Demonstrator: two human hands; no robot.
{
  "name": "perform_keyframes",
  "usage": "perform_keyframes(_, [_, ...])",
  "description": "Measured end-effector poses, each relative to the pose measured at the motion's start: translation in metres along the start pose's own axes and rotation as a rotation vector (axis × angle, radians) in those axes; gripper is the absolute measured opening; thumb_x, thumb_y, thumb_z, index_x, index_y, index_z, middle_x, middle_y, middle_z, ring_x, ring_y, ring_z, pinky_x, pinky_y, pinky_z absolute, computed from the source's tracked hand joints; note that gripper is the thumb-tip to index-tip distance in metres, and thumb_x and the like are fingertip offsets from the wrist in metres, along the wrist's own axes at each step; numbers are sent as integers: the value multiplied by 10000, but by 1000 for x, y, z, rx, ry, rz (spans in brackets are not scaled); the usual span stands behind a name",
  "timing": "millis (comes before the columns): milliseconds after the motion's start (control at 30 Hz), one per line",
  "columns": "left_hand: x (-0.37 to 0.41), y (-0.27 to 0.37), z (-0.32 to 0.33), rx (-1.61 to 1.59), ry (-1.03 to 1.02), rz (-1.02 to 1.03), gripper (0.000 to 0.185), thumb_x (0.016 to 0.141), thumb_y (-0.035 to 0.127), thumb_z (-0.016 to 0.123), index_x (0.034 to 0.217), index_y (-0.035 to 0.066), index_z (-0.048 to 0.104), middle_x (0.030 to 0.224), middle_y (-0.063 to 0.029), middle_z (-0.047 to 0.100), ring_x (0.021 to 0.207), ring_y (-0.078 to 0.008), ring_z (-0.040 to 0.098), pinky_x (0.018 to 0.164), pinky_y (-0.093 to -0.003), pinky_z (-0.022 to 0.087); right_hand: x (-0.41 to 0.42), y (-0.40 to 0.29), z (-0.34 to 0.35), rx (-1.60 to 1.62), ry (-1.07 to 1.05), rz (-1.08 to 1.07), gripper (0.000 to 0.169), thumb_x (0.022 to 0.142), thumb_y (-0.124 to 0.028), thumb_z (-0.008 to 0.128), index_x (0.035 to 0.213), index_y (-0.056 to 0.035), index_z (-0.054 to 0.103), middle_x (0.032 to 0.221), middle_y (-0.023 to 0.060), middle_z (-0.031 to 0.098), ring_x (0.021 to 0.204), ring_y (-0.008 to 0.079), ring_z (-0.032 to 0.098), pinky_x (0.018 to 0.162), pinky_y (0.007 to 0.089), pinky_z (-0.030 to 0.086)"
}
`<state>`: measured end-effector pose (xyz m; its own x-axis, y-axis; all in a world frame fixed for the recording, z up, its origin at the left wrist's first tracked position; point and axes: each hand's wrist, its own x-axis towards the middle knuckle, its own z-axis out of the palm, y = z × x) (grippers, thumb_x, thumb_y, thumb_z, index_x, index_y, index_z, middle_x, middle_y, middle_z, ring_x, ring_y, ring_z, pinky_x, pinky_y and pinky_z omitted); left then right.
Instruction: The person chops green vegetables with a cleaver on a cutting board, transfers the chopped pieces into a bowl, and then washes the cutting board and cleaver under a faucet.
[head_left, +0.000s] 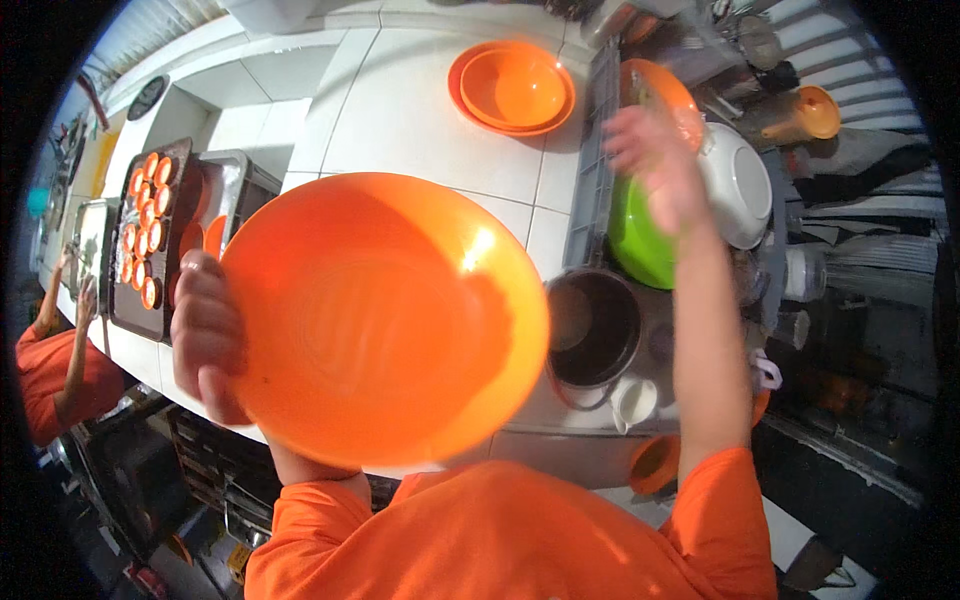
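My left hand grips the left rim of a large orange plastic bowl, whose inside faces up towards me. Out to the right, my right hand is blurred over a grey crate-like rack. Just beyond its fingers is an orange bowl or plate. Below the same hand shows a green bowl, and a white bowl lies to its right. Blur hides whether the right fingers touch or hold anything. Two nested orange bowls stand on the white tiled counter.
Close by the large bowl's right side are a dark pot and a small white jug. At left, a dark baking tray carries several small orange-rimmed cups. Another person works at the far left over a tray.
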<state>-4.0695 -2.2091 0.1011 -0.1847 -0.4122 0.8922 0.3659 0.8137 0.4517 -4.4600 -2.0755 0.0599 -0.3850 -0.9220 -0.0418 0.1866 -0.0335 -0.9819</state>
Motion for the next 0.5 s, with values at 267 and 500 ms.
perform_keyframes(267, [8,76,-37,-144,-98,51,305,850,269,454,589,117,410,567,-4,362,575,-147,319,628,-367,272,-167,-46,170,697,-390,641,438,827,-196,550,1199,25,482,1110,126,605,984,216,608,906,384,468])
perform_keyframes(500, [-47,66,-36,-80,-88,-605,240,954,126,415,1153,5,471,1222,-135,512,1068,-247,523,910,-372,408,-303,-37,175,-728,154,-173,801,764,-20,538,1456,-141,153,1342,185,426,1060,322,575,853,355,496])
